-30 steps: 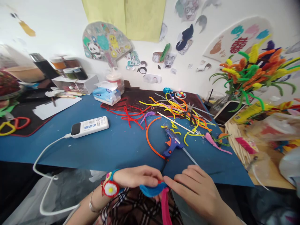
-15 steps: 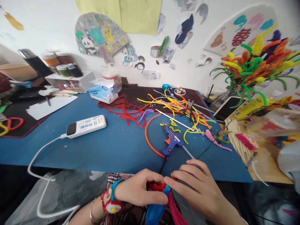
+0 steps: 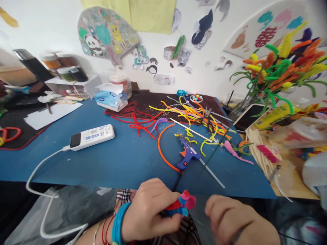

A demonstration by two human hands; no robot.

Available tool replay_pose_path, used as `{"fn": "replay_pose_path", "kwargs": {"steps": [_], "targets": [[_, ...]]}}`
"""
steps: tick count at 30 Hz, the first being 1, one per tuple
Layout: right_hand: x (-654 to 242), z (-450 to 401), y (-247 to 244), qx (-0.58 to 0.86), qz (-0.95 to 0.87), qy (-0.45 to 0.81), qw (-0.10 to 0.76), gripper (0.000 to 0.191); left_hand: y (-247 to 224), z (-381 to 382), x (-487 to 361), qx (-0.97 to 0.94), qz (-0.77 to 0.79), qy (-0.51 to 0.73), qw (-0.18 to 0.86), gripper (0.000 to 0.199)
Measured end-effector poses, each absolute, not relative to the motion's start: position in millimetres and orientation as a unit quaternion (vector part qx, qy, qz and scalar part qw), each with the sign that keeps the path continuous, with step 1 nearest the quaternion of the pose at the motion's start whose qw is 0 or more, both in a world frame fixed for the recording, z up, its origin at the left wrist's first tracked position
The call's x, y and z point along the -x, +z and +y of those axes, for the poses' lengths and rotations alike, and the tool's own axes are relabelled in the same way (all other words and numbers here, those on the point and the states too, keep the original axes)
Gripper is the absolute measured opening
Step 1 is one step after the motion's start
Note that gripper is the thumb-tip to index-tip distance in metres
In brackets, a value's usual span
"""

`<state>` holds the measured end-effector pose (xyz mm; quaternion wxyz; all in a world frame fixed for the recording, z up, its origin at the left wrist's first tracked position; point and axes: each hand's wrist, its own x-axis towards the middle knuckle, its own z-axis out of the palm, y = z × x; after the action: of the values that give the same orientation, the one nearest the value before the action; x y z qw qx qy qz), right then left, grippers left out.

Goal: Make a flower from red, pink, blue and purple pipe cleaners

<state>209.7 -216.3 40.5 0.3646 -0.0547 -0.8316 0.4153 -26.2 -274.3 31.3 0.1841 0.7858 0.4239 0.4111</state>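
My left hand (image 3: 150, 211) is closed around a small bundle of fuzzy red, blue and pink pipe-cleaner petals (image 3: 189, 201) above my lap. Their rounded ends poke out past the thumb and forefinger. A thin dark green stem (image 3: 217, 148) slants up and away over the table, in line with the bundle; where they join cannot be seen. To the right, apart from the bundle, my right hand (image 3: 240, 219) is blurred with its fingers curled in, so its palm is hidden. Beyond both hands lies a blue hot glue gun (image 3: 187, 158) with a clear glue stick (image 3: 214, 177) behind it.
An orange pipe cleaner (image 3: 160, 144) curves beside the glue gun. Red pipe cleaners (image 3: 139, 126) and a yellow-orange heap (image 3: 191, 112) with pliers (image 3: 207, 117) lie farther back. A white power bank (image 3: 93, 136) with cable sits left; a phone (image 3: 250, 117) leans right.
My left hand has turned, so the petals that hung down now point up and right. My right hand has drawn away rightward and its fingers have curled. The green stem has swung left and up.
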Motion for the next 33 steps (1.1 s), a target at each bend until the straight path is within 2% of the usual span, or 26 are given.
{"fn": "replay_pose_path", "kwargs": {"steps": [1,2,4,6,7,11,12,14,20,27,33], "targets": [[-217.5,-209.3,36.8,0.021,-0.803,0.482,0.349,0.049,31.1,-274.5,28.5,-0.791,0.425,0.416,0.144,0.022],[-225.3,-201.5,32.4,-0.012,-0.806,0.514,0.293,0.054,31.0,-274.3,30.9,-0.796,0.426,0.417,0.109,0.026],[-237.6,-184.4,24.7,0.145,-0.776,0.513,0.337,0.057,30.8,-272.7,35.4,-0.804,0.431,0.407,0.053,0.034],[-240.1,-168.7,22.7,0.347,-0.751,0.452,0.334,0.043,30.3,-269.7,38.5,-0.804,0.443,0.396,0.006,0.037],[-236.6,-162.6,24.1,0.433,-0.743,0.406,0.308,0.044,29.7,-268.0,39.3,-0.799,0.450,0.398,-0.018,0.037],[-196.7,-153.3,33.0,0.658,-0.714,0.231,0.059,0.071,24.8,-261.1,38.6,-0.766,0.479,0.418,-0.099,0.034],[-183.7,-154.0,32.8,0.680,-0.707,0.195,0.023,0.072,23.3,-259.6,38.0,-0.759,0.484,0.422,-0.110,0.035],[-159.7,-155.8,27.6,0.691,-0.703,0.168,0.005,0.073,20.8,-256.7,37.1,-0.747,0.492,0.429,-0.125,0.036],[-131.2,-151.0,2.3,0.694,-0.688,0.203,0.072,0.055,15.3,-250.9,43.4,-0.690,0.543,0.453,-0.154,0.025],[-154.4,-153.6,-17.5,0.667,-0.629,0.326,0.229,0.045,3.8,-250.2,55.0,-0.645,0.575,0.476,-0.165,0.019],[-161.5,-160.7,-25.3,0.553,-0.580,0.471,0.367,0.039,4.7,-246.4,55.0,-0.627,0.585,0.495,-0.140,0.018]]}}
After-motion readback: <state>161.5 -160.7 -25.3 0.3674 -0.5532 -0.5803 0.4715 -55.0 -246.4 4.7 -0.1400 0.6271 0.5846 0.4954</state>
